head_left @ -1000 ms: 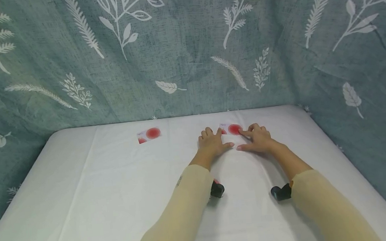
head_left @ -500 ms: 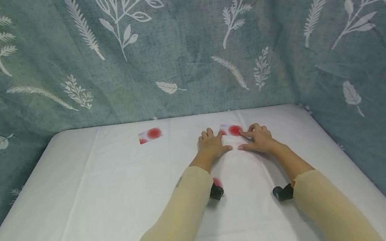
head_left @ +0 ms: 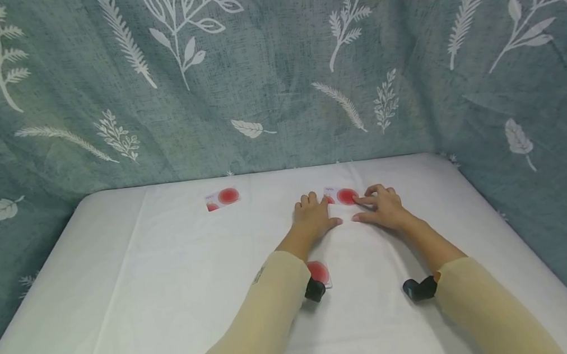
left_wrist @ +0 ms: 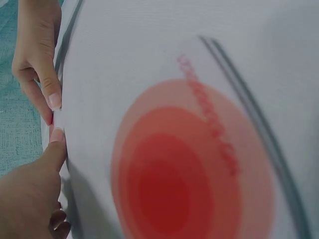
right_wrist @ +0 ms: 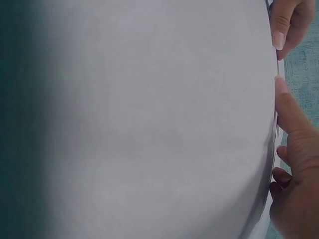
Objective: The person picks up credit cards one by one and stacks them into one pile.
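Observation:
A white card with a red circle (head_left: pixel 347 196) lies near the far edge of the white table, between my hands. My left hand (head_left: pixel 311 218) rests at the card's left end, index fingertip right at its corner. On the opposite side, my right hand (head_left: pixel 386 207) touches the right end with an extended index finger. Both thumbs point inward toward each other, a small gap between their tips. Below my left wrist sits another card-like item with a red circle (head_left: pixel 319 273), partly covered by the sleeve; close up, its red rings (left_wrist: pixel 169 184) and dark edge fill the left wrist view.
A similar card (head_left: pixel 222 198) lies farther left, near the back edge of the table. Black wrist cameras, left (head_left: pixel 316 290) and right (head_left: pixel 420 289), sit under the forearms. A green leaf-patterned cloth (head_left: pixel 275 76) hangs behind the white table (head_left: pixel 173 299).
Hands stay at the same card. The thumb tips have drawn slightly apart, and my left forearm has shifted a little left, uncovering more of the red-circled item beneath it.

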The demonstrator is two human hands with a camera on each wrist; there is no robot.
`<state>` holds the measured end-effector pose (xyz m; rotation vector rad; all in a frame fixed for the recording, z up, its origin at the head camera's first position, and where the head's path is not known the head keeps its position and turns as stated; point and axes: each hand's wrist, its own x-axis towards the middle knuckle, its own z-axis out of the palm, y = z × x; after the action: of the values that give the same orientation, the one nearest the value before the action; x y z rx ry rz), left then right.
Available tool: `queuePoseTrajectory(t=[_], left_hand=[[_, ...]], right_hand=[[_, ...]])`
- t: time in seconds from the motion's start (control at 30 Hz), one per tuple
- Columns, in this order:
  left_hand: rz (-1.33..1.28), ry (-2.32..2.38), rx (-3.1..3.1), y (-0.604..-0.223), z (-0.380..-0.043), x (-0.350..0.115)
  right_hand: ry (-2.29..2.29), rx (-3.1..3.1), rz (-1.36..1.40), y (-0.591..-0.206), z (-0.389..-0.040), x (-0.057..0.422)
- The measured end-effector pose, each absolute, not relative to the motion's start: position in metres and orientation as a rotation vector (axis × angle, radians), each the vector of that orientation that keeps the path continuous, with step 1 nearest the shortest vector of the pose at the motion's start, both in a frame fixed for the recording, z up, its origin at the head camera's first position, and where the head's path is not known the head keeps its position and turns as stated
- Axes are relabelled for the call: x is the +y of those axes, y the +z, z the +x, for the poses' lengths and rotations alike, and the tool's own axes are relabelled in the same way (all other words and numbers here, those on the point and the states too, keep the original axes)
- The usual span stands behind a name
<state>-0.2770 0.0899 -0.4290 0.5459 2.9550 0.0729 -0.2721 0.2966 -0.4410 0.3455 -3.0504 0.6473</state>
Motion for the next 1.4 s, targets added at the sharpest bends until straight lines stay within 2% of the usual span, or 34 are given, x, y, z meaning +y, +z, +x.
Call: queuePoseTrajectory(t=[0.77, 1.03, 1.4], left_hand=[[0.704, 0.138, 2.945, -0.431, -0.274, 0.076], [0.534, 0.680, 2.831, -0.431, -0.279, 0.067], [0.357, 0.784, 2.803, -0.430, -0.280, 0.069]], right_hand=[[0.868, -3.097, 0.236, -0.440, -0.285, 0.297], [0.974, -3.090, 0.156, -0.444, -0.284, 0.297], [1.048, -3.093, 0.166, -0.441, -0.284, 0.296]])
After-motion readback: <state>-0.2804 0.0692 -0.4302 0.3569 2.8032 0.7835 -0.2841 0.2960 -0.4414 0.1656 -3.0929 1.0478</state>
